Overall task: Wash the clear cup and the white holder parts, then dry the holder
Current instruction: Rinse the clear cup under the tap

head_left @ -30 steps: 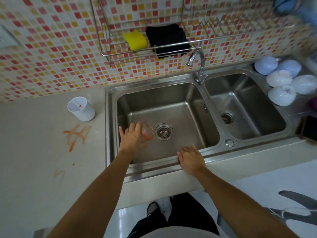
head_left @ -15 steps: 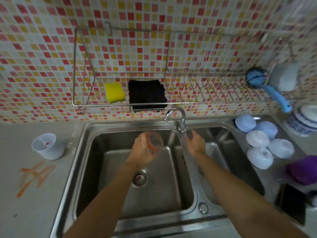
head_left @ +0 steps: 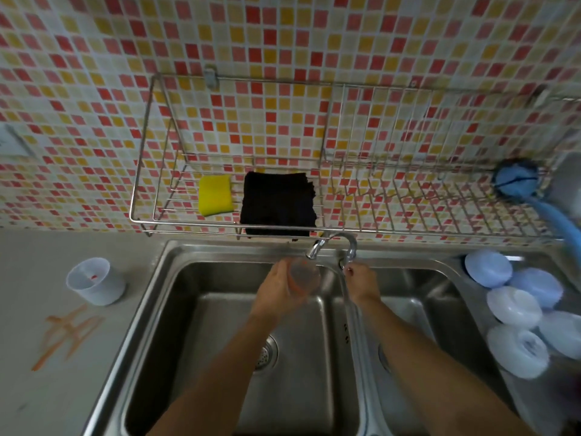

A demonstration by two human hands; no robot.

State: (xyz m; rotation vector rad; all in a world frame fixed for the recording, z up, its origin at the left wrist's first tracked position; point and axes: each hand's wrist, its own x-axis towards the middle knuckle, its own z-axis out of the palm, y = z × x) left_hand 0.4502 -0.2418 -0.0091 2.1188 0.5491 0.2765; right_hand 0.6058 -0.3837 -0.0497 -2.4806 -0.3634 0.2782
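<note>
My left hand point(head_left: 278, 292) grips the clear cup point(head_left: 303, 275), which has an orange tint, and holds it tilted just under the spout of the faucet point(head_left: 333, 245) over the left sink basin point(head_left: 195, 309). My right hand point(head_left: 361, 281) is closed on the faucet's base or handle, by the divider between the basins. No water stream is visible. The white holder point(head_left: 94, 281) stands upright on the counter left of the sink, with a small red speck inside.
A wire rack point(head_left: 314, 226) on the tiled wall holds a yellow sponge point(head_left: 215, 195), a black cloth point(head_left: 278, 204) and a blue brush point(head_left: 518, 180). Several white and pale blue bowls point(head_left: 515, 309) lie upside down right of the right basin. Orange marks point(head_left: 67, 332) stain the counter.
My left hand lifted the cup from the basin floor up to the spout. My right hand left the sink's front edge and reached the faucet. The view tilted up toward the wall.
</note>
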